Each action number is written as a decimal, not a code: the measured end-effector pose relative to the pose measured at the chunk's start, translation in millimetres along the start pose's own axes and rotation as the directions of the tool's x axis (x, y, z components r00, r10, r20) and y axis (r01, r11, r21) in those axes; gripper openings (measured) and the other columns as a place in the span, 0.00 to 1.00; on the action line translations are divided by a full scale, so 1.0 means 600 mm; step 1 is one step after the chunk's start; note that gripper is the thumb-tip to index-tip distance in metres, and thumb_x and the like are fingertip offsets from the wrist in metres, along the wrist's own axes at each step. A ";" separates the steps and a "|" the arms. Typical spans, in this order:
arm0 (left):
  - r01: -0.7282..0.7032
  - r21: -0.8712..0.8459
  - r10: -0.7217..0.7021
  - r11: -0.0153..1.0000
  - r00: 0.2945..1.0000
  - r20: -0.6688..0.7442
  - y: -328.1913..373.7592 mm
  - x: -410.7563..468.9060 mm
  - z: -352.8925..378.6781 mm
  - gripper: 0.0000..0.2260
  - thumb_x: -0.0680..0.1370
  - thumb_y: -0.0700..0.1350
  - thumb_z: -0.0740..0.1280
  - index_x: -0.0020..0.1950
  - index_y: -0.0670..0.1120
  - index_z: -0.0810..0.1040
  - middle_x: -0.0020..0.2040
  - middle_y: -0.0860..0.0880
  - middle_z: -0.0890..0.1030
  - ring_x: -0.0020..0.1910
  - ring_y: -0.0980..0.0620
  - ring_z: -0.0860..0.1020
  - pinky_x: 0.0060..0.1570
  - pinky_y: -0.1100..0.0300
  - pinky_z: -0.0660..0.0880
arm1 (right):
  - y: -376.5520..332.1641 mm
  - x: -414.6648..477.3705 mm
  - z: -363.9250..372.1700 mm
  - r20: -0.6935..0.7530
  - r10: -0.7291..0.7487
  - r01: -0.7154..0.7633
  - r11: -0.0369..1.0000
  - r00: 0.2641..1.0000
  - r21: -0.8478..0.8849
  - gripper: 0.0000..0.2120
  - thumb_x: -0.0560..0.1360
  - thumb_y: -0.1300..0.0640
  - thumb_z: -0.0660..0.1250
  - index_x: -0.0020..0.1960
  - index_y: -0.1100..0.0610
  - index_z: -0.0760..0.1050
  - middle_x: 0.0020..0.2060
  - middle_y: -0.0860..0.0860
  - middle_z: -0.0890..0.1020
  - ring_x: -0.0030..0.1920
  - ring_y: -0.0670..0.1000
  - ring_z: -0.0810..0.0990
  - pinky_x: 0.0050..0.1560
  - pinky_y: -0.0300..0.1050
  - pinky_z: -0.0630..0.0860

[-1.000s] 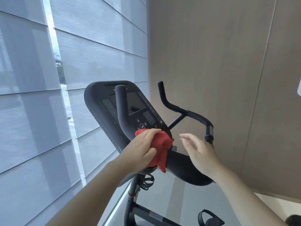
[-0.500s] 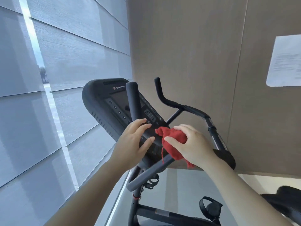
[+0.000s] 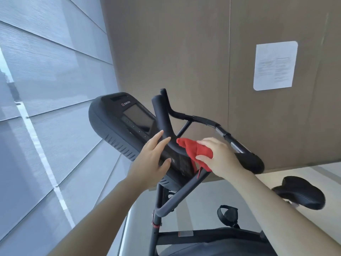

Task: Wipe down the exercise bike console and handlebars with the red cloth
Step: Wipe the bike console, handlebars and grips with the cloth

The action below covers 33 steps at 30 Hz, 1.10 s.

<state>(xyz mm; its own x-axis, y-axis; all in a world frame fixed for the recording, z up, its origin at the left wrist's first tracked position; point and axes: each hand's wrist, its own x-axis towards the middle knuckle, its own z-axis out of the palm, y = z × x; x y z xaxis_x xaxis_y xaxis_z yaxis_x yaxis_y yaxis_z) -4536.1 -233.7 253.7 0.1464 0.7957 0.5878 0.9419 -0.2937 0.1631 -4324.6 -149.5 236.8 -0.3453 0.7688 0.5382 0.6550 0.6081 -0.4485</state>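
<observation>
Two hands | right hand [image 3: 219,157]: fingers pinch red cloth [image 3: 195,150] at handlebar [image 3: 162,119] | left hand [image 3: 153,159]: fingers spread on console [image 3: 110,119]

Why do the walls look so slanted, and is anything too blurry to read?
Head view: the wide-angle lens bends the brown panelled wall and grey window blinds; daylight glares in a bright strip between the blinds; print on the white paper sheet is too blurred to read; the crumpled red cloth and black console look sharp.
</observation>
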 end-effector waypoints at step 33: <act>-0.401 0.493 0.538 0.772 0.825 -0.171 -0.304 0.154 -0.093 0.15 0.75 0.51 0.53 0.44 0.47 0.78 0.37 0.50 0.78 0.36 0.45 0.76 0.59 0.49 0.63 | -0.259 0.111 0.108 -0.713 0.175 -0.159 0.983 0.679 0.089 0.12 0.71 0.59 0.70 0.47 0.42 0.78 0.49 0.37 0.77 0.48 0.27 0.72 0.49 0.20 0.64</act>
<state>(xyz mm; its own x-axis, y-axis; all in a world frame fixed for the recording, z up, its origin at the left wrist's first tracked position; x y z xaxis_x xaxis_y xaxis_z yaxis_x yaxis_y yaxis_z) -4711.1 -136.4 322.4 0.5762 0.4080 0.7082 0.8173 -0.2849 -0.5008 -4493.2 -180.0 296.1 0.3591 0.4875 0.7959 0.6391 0.4930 -0.5903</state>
